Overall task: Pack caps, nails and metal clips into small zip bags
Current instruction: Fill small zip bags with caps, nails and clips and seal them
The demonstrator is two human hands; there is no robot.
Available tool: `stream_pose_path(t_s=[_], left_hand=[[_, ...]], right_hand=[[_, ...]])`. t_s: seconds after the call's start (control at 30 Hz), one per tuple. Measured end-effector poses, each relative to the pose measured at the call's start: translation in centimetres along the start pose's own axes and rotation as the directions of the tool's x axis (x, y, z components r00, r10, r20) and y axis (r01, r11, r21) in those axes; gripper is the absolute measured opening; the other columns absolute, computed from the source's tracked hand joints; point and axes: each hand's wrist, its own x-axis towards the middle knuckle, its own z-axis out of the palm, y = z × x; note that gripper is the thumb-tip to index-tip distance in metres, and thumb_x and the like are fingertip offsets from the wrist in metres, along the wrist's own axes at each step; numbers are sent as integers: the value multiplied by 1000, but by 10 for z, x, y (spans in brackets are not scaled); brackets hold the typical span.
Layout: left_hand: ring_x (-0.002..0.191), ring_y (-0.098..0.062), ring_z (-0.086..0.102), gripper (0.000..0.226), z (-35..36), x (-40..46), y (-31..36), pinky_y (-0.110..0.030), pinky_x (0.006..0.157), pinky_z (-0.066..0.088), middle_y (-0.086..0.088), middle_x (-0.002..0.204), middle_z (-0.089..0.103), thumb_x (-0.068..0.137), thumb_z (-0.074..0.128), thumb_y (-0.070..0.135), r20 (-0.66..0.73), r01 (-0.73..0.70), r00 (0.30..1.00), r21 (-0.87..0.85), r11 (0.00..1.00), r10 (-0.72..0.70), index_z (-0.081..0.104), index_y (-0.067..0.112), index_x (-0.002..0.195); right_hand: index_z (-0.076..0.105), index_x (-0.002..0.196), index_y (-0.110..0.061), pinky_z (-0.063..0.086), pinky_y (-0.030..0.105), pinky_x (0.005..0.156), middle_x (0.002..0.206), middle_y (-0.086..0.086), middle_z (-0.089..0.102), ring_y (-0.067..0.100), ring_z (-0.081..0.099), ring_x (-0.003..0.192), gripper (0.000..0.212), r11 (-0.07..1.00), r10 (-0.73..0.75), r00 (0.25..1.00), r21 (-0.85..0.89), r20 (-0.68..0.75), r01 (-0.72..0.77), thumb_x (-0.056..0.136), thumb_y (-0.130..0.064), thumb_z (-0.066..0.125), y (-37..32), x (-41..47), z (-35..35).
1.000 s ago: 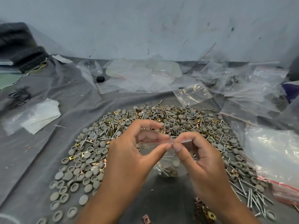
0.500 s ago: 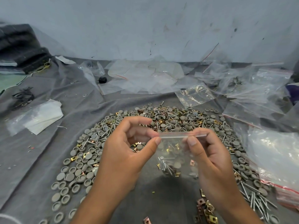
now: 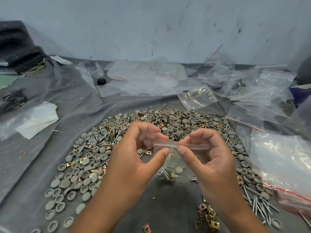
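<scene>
Head view: left hand (image 3: 133, 158) and right hand (image 3: 210, 158) each pinch the zip strip of the small clear plastic zip bag (image 3: 175, 163), held above the grey-cloth worktop (image 3: 50, 148), near the pile of grey round caps (image 3: 84, 165). To seal: press along the strip, ends included. Versus 0.5 s ago, thumbs closer together.

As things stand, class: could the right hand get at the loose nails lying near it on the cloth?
Probably not yet: the right hand pinches the small zip bag with the left hand. The nails lie uncovered beside its wrist.
</scene>
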Motion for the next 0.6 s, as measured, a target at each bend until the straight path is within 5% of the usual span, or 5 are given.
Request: stream_pose_path(t_s=[0.37,0.6], left_hand=[[94,-25,66,26,4,-2,2,-48,78,54,5,94,68,85,72,24,8,-40,999,56,998,40,56,32,105],[97,-22,70,42,5,-2,1,-42,81,54,6,100,73,82,76,38,37,-12,999,8,1000,12,54,40,117]], right_hand=[[59,107,-38,61,38,78,100,-2,75,21,73,97,32,992,8,999,-125,44,-3,85,-26,78,-1,-2,-1],[59,102,-39,58,26,80,99,2,76,20,73,94,30,995,-5,999,-99,47,9,80,-39,79,2,-1,-2]])
